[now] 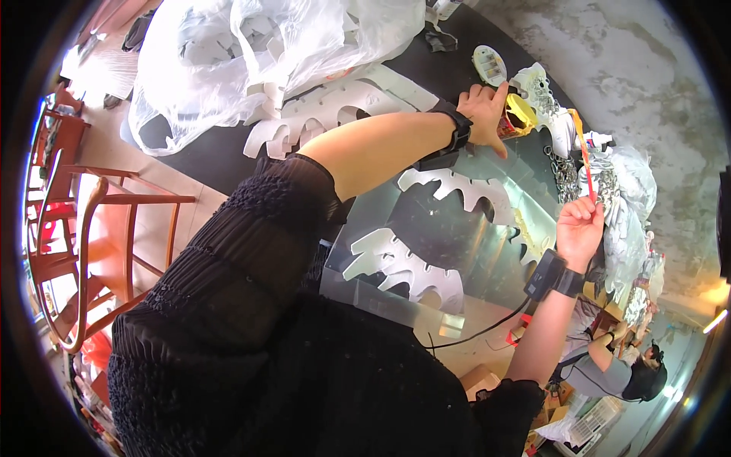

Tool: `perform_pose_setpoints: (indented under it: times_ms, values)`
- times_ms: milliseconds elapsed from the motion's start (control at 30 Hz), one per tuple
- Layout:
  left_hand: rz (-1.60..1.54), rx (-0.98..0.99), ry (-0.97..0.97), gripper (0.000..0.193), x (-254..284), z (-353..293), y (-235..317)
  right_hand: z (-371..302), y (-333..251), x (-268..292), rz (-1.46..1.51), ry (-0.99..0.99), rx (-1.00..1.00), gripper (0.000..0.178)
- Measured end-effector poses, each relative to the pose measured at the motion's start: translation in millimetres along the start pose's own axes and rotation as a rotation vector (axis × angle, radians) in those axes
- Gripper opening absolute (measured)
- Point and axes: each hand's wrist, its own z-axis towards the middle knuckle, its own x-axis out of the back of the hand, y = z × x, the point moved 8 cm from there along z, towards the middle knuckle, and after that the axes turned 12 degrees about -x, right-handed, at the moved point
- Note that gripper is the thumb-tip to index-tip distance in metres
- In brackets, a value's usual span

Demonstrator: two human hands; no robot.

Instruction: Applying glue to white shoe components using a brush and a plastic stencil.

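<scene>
Dark bench (202, 164) across centre, translucent plastic bag (266, 53) upper left; left hand (481, 114), upper right of centre, splayed, grip released, beside yellow container (521, 110). Right hand (577, 228), right of centre, pinches orange strip (585, 152) near its lower end, rest running upward; probably light, limp, best held by an end.

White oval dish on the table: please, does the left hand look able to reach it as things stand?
Probably yes: the left hand looks open and spread, very close to the white oval dish, and nothing visible blocks the way. The yellow container sits off to the right.
</scene>
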Motion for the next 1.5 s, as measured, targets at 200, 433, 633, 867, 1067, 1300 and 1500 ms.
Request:
perform_pose_setpoints:
  times_ms: [200,433,633,867,1067,1300,1500]
  values:
    - [0.104,-0.002,0.053,0.122,16,-7,-10,-6,18,-26,0.002,-0.121,0.032,0.014]
    - [0.231,-0.252,-0.075,0.06,61,-61,53,-32,20,-37,-0.034,-0.18,0.058,0.014]
    - [0.209,-0.477,-0.314,0.036,36,-162,98,-52,17,-29,0.026,-0.176,0.076,0.014]
    - [0.348,-0.378,-0.21,0.045,19,-164,70,-90,23,-12,0.065,-0.152,0.08,0.018]
    - [0.157,-0.528,-0.298,0.035,20,-163,65,-112,25,-3,0.115,-0.147,0.098,0.017]
    - [0.254,-0.644,-0.267,0.029,31,-152,91,-109,1,0,-0.167,-0.044,0.192,0.026]
    - [0.192,-0.667,-0.493,0.039,-24,-131,136,-107,-46,-18,-0.78,0.476,0.438,0.038]
